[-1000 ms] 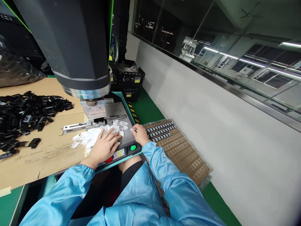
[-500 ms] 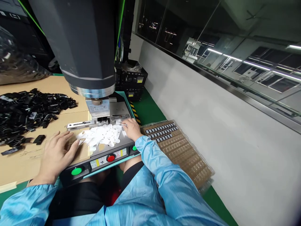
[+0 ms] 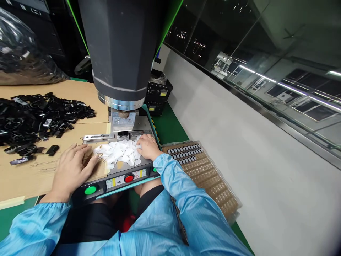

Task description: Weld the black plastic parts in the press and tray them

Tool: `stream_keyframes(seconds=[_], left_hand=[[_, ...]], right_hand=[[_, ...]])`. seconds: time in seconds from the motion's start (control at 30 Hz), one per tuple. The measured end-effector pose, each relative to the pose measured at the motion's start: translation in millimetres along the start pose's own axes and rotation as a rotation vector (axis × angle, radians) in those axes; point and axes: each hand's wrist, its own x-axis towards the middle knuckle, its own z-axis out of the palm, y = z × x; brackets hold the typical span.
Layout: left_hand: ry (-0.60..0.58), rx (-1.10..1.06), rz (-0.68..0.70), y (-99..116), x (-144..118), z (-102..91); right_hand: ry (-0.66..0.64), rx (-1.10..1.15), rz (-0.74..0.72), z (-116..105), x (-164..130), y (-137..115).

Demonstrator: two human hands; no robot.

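White flat plastic pieces (image 3: 118,152) lie in a loose pile on the machine's metal bed. My right hand (image 3: 149,147) is at the pile's right edge, fingers curled down and pressed together among the pieces; what is under the fingertips is hidden. Left of the pile, my left hand (image 3: 74,169) rests on the cardboard, thumb apart from the fingers, holding nothing. Behind the pile, a small metal fixture (image 3: 123,136) sits under the press head (image 3: 123,121) of the machine.
Black plastic parts (image 3: 39,117) are heaped on the cardboard at left, near a clear bag (image 3: 23,53). Green (image 3: 90,190) and red (image 3: 129,178) buttons line the machine's front. At right, a clear tray (image 3: 205,170) holds rows of grey pieces. Black crates (image 3: 160,92) stand behind.
The view has shifted, so the machine appears further right. My right hand's fingers have curled lower onto the pile's edge. My left hand stays on the cardboard.
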Motion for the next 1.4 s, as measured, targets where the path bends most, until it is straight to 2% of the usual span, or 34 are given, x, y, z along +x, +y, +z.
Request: stream_keyframes(seconds=[0.13,0.4,0.63,0.73,0.8,0.97,1.07,1.2,1.3,1.4], left_hand=[[-0.003,0.02,-0.006,-0.9,0.2,1.4],[0.011,0.026,0.008,3.0,-0.6,0.2],[0.038,0.009,-0.004,5.4,-1.3,-1.0],[0.028,0.035,0.021,19.0,-3.6,-1.7],[-0.025,0.053,0.059,32.7,-5.8,1.2],[-0.185,0.104,0.061,66.4,-6.3,22.4],[-0.235,0.135,0.029,81.3,0.7,37.1],[-0.239,0.12,0.019,98.2,11.6,49.5],[-0.232,0.093,0.021,105.3,15.4,52.5],[-0.21,0.081,0.025,105.3,16.2,52.8]], right_hand=[[0.006,0.025,0.003,-0.7,3.2,-3.4],[0.122,0.077,0.007,-4.0,-2.7,0.5],[0.158,0.152,-0.031,-3.8,-54.0,-18.2],[0.146,0.138,-0.046,4.6,-74.3,-28.3],[0.135,0.095,-0.05,10.5,-78.8,-30.6],[0.115,0.019,-0.041,19.5,-63.7,-23.1],[0.097,0.007,-0.039,23.1,-48.7,-19.0],[0.101,0.027,-0.022,26.0,-33.5,-17.7],[0.173,0.059,0.0,25.5,-29.6,-15.6],[0.234,0.094,0.082,25.9,-30.1,-12.9]])
